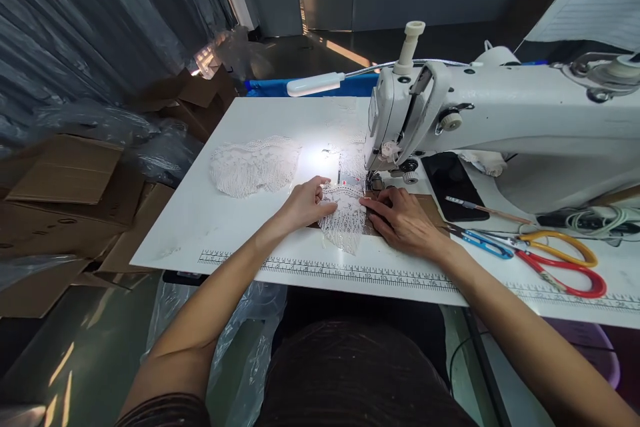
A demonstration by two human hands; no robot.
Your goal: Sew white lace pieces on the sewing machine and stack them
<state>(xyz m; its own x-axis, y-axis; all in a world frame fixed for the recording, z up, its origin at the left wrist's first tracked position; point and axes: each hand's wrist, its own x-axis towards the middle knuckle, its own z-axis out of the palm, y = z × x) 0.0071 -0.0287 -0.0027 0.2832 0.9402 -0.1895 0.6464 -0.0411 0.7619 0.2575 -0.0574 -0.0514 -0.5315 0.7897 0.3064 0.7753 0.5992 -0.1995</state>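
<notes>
A piece of white fringed lace trim (345,217) lies in front of the sewing machine's presser foot (374,180). My left hand (304,204) has its curled fingers and thumb closed at the left end of the lace's beaded upper edge. From the other side, the fingertips of my right hand (403,220) pinch the lace's right edge; the fingers are bent and the palm faces down. Beneath both hands sits a brown plate (425,204) on the table. More lace (353,160) shows behind the foot, and a separate bunch of lace (257,166) lies to the left.
The white sewing machine (500,104) fills the right side, with a lamp (315,84) lighting the needle area. Right of my hand are a black phone (453,180), blue thread snips (485,244) and scissors (575,274). Cardboard boxes (65,174) stand left of the table (185,227).
</notes>
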